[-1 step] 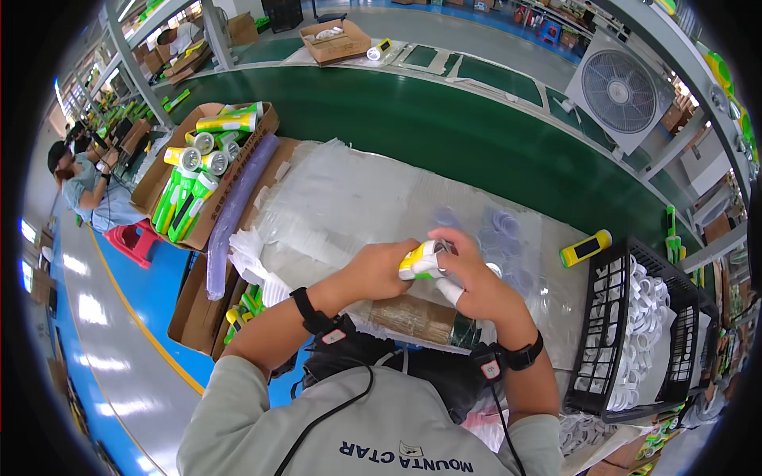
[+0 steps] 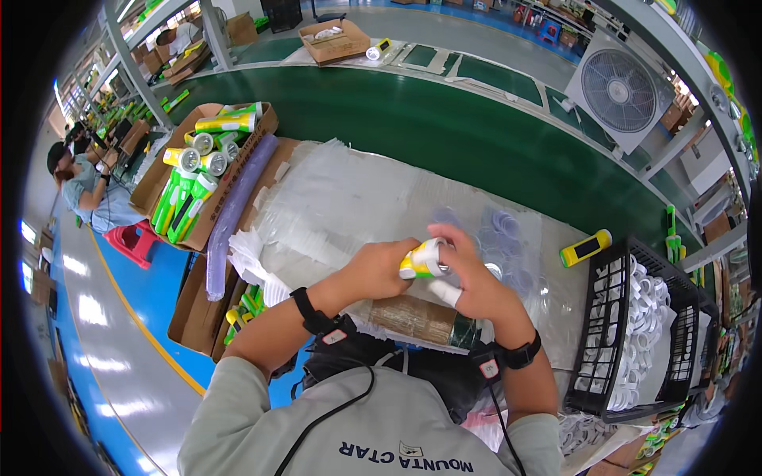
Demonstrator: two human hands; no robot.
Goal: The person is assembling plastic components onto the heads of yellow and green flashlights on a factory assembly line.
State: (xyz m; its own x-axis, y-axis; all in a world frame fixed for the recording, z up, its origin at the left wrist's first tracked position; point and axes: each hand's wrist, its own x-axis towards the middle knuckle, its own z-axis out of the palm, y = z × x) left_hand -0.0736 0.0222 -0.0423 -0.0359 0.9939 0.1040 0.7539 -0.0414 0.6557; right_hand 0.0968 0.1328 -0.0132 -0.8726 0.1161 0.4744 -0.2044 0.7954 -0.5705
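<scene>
My left hand (image 2: 379, 270) is closed around the body of a yellow, green and white flashlight (image 2: 421, 262), held above the near part of the worktable. The flashlight's white head points right, toward my right hand (image 2: 476, 282). My right fingers curl over the white rim, while the thumb, wrapped in white tape, lies below and a little apart from it. On the table just beyond my right hand are several clear round lenses (image 2: 502, 226). Another yellow flashlight (image 2: 586, 248) lies at the right, beside a black crate (image 2: 607, 333) of white rings (image 2: 647, 317).
A cardboard box (image 2: 254, 143) of flashlights stands at the left, with a long purple-tinted plastic sleeve (image 2: 238, 214) along it. Beyond the table runs a green conveyor belt (image 2: 381, 111). A fan (image 2: 619, 87) stands at far right. A co-worker (image 2: 87, 178) sits at far left.
My right thumb has moved down off the flashlight's head, and the right fingers have shifted around the rim. More of the white head shows. My left hand has barely moved.
</scene>
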